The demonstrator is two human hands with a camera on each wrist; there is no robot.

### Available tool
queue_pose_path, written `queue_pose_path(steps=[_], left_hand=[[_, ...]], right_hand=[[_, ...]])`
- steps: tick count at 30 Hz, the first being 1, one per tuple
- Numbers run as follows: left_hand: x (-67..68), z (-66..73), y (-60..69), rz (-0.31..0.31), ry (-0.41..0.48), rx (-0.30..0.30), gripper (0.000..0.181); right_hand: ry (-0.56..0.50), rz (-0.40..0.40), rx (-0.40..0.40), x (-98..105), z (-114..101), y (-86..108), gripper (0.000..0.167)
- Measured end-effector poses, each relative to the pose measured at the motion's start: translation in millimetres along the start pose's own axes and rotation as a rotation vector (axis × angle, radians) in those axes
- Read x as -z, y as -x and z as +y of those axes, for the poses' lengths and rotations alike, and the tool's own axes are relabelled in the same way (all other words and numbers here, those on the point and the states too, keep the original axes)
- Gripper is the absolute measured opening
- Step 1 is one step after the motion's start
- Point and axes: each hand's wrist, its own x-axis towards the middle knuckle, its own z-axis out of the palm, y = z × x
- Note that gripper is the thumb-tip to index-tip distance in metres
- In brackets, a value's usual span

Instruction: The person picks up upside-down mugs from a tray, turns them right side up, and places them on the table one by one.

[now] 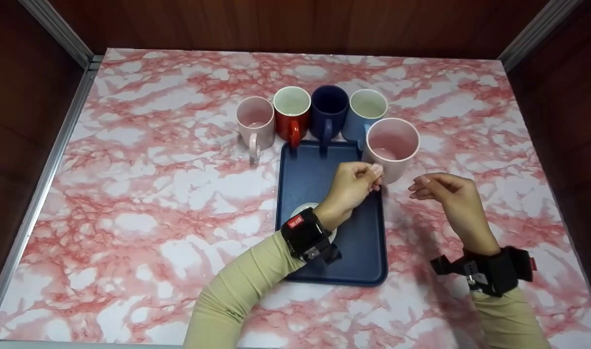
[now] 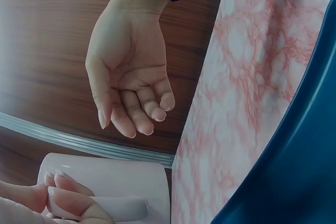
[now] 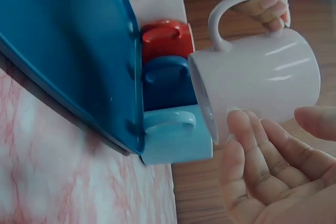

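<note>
My left hand (image 1: 354,186) pinches the handle of a pale pink mug (image 1: 396,167), which is held upright near the far right corner of the blue tray (image 1: 360,242). In the right wrist view this mug (image 3: 262,80) hangs apart from the other mugs, its handle between the left fingertips. To its right is my right hand (image 1: 453,198), fingers loosely bent and holding nothing; the head view shows a gap between them. The left wrist view shows the right palm (image 2: 131,72) facing the camera. Partly hidden under my left wrist, a pale round item (image 1: 302,209) lies on the tray.
Along the tray's far edge stands a row of mugs: another pale pink mug (image 1: 256,123), a red mug (image 1: 288,121), a dark blue mug (image 1: 319,118) and a light blue mug (image 1: 354,123). Dark wooden panels (image 1: 295,24) border the marbled table (image 1: 154,194).
</note>
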Motion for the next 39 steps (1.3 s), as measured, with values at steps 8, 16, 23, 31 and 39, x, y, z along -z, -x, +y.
queue_pose_path(steps=[8, 16, 23, 31, 39], left_hand=[[-14.6, 2.3, -14.7, 0.022, -0.021, 0.026, 0.02], [-26.1, -1.6, -28.1, 0.055, -0.073, 0.053, 0.021], [-34.9, -5.9, -38.8, 0.112, -0.108, 0.085, 0.023], [-46.7, -10.2, -52.8, 0.193, -0.138, 0.138, 0.024], [-54.0, -17.7, -69.2, 0.216, -0.138, 0.155, 0.026]], right_hand=[[-0.017, 0.055, -0.03, 0.2, 0.2, -1.6, 0.034], [-0.024, 0.051, -0.044, 2.7, 3.8, 0.6, 0.031], [-0.043, 0.067, -0.049, 5.3, 6.0, 1.7, 0.031], [-0.082, 0.09, -0.038, 4.8, 8.2, 1.9, 0.03], [-0.086, 0.091, -0.059, 7.4, 11.7, 3.3, 0.03]])
